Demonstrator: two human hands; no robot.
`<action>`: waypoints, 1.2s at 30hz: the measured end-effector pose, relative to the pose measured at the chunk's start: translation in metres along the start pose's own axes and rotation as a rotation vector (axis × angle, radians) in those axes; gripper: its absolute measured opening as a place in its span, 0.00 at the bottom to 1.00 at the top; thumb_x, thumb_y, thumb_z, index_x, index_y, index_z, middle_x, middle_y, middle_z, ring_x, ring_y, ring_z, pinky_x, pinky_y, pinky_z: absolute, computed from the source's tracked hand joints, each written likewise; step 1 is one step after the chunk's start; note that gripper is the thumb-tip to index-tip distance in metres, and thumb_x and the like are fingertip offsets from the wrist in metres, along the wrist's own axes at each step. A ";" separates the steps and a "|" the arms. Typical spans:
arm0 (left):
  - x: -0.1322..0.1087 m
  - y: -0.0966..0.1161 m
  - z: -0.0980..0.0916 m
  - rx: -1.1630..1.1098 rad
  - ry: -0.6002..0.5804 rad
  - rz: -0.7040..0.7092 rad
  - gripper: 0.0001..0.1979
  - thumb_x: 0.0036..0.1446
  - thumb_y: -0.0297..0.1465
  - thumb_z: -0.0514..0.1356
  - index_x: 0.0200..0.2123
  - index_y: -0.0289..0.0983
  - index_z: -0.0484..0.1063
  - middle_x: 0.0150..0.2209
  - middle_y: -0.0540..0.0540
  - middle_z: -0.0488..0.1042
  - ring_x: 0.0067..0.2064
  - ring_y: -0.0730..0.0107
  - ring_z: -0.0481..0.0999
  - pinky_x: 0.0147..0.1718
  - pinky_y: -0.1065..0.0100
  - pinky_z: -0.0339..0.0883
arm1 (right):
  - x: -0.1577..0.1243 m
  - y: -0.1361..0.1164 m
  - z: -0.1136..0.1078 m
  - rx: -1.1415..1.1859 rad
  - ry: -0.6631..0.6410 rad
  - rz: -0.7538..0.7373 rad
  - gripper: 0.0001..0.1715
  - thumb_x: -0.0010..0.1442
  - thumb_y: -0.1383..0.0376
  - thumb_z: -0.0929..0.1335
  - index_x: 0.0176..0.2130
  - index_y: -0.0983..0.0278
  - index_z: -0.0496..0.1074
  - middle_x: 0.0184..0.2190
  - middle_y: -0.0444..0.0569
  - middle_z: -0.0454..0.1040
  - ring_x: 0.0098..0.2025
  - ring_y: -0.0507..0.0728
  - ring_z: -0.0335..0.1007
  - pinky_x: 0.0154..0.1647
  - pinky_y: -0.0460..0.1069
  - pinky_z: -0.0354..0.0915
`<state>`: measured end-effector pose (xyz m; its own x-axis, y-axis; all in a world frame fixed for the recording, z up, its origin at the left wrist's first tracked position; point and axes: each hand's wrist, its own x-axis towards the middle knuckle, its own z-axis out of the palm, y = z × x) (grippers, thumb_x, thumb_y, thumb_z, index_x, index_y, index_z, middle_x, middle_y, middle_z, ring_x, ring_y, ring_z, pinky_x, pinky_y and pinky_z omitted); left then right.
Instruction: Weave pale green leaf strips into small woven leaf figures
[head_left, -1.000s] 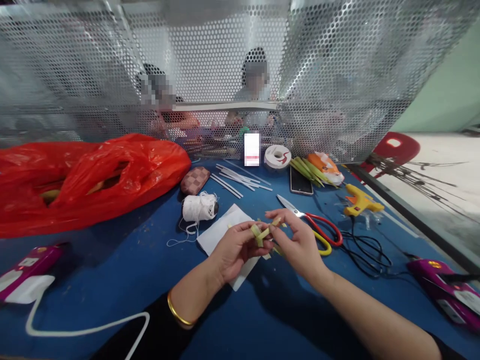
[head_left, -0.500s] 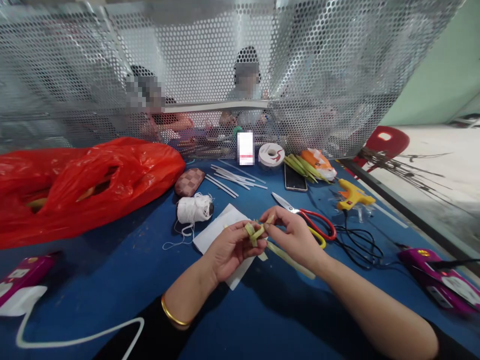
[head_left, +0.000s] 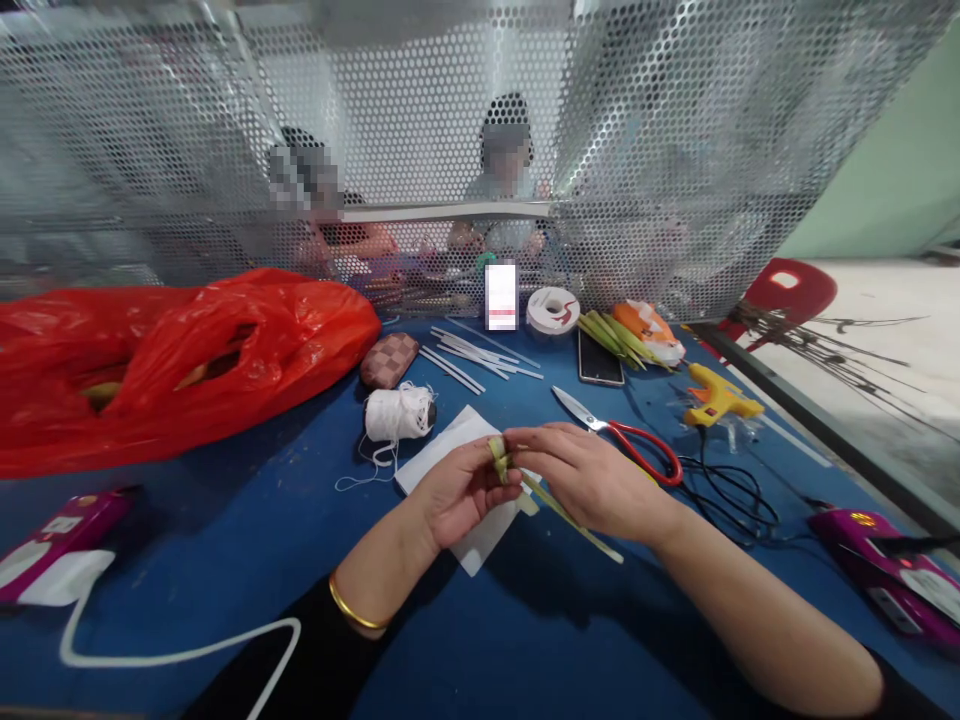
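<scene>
My left hand [head_left: 466, 497] pinches a folded strip of pale green leaf [head_left: 498, 456] between thumb and fingers. From the right, my right hand [head_left: 589, 475] closes its fingers on the same leaf strip, its back turned toward me and its fingertips partly hidden. A long loose end of the strip trails out below my right hand to the lower right. Under both hands lies white paper [head_left: 472, 552] on the blue table. Red-and-yellow-handled scissors [head_left: 637, 445] rest just beyond my right hand, partly covered by it.
A white thread spool [head_left: 397, 412], a checkered pouch [head_left: 389, 360] and white sticks [head_left: 480, 352] lie behind. A red plastic bag [head_left: 300, 310] fills the left. At right are green leaves [head_left: 611, 335], a phone [head_left: 600, 360], a yellow glue gun [head_left: 716, 397] and cables. Perforated metal sheeting [head_left: 420, 120] borders the back.
My right hand has turned over, its back now facing up and its fingers nearer my left hand. The leaf's loose end has swung slightly. The whole view has shifted a little.
</scene>
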<state>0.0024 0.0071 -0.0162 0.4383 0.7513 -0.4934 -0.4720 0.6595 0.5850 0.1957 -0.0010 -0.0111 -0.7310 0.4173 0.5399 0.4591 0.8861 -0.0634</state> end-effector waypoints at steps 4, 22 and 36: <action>0.000 0.005 -0.001 -0.065 0.045 -0.025 0.10 0.66 0.24 0.53 0.34 0.29 0.73 0.24 0.47 0.74 0.22 0.76 0.75 0.26 0.74 0.76 | -0.001 0.001 0.002 -0.033 0.007 -0.010 0.15 0.69 0.71 0.61 0.52 0.67 0.69 0.57 0.61 0.72 0.57 0.61 0.71 0.53 0.58 0.71; -0.005 -0.009 0.005 0.301 -0.111 0.084 0.06 0.57 0.28 0.64 0.37 0.32 0.71 0.33 0.43 0.78 0.23 0.77 0.74 0.19 0.78 0.69 | 0.005 -0.013 0.015 1.000 0.319 0.908 0.14 0.55 0.59 0.73 0.27 0.63 0.66 0.22 0.40 0.68 0.25 0.51 0.67 0.28 0.47 0.65; -0.005 -0.009 0.005 0.359 -0.057 0.087 0.11 0.53 0.31 0.68 0.37 0.33 0.73 0.31 0.47 0.76 0.26 0.74 0.77 0.22 0.76 0.71 | 0.004 -0.011 0.017 0.847 0.231 1.007 0.11 0.53 0.60 0.69 0.25 0.62 0.65 0.21 0.40 0.65 0.24 0.50 0.60 0.26 0.47 0.57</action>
<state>0.0090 -0.0027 -0.0160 0.4550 0.7950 -0.4011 -0.2152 0.5352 0.8169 0.1787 -0.0057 -0.0226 -0.1205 0.9900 0.0739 0.2299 0.1002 -0.9680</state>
